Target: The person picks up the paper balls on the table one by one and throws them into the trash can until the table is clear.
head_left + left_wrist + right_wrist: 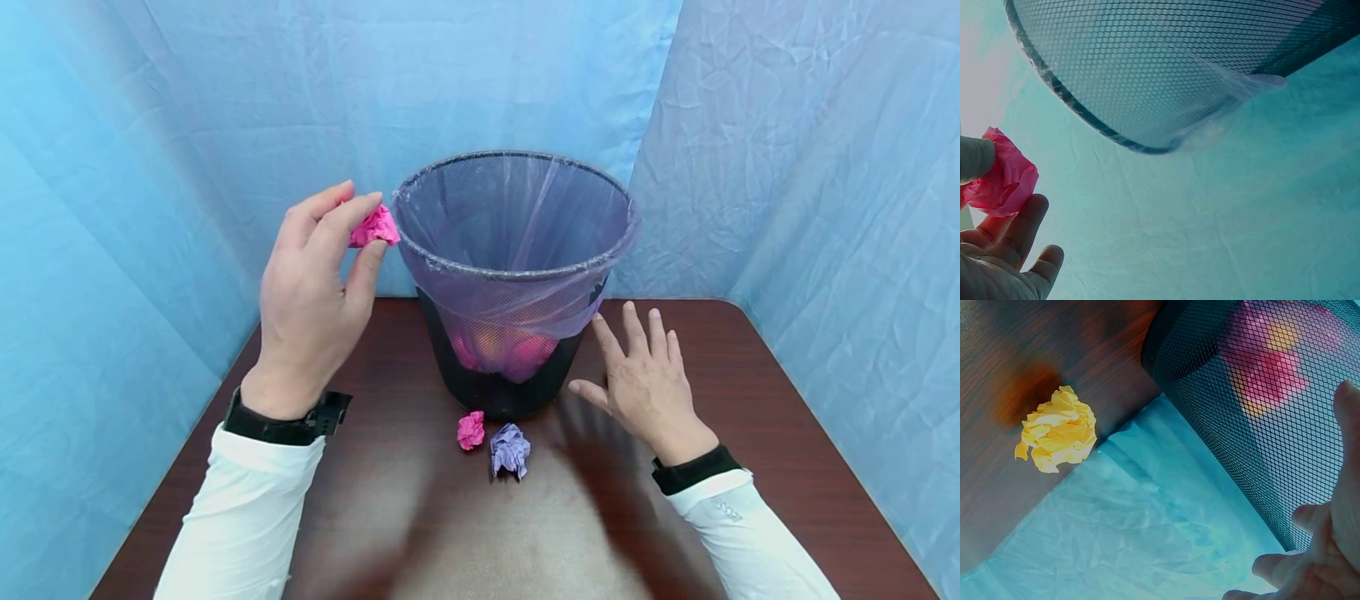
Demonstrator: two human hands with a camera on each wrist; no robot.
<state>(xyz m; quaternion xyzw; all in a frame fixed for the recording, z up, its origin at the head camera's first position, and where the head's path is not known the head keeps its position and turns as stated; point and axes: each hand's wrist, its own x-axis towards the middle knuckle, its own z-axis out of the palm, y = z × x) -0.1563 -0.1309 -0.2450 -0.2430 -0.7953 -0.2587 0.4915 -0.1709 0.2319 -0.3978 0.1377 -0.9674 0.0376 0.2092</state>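
Note:
My left hand (315, 283) pinches a crumpled pink paper ball (375, 227) between thumb and fingers, just left of the bin's rim and about level with it. In the left wrist view the same pink ball (1005, 178) shows below the curved rim. The black mesh wastebasket (498, 398) stands upright, lined with a sheer purple bag (517, 302) folded over its rim. Pink and yellow paper balls (1272, 378) show through the mesh. Beside the bin's right side is my right hand (645, 383), fingers spread, holding nothing.
On the table (360, 500), in front of the bin, lie a small pink paper ball (470, 430) and a purple one (510, 451). A yellow paper ball (1059, 431) lies on the wood near the bin in the right wrist view. Blue cloth (300, 100) surrounds the table's back and sides.

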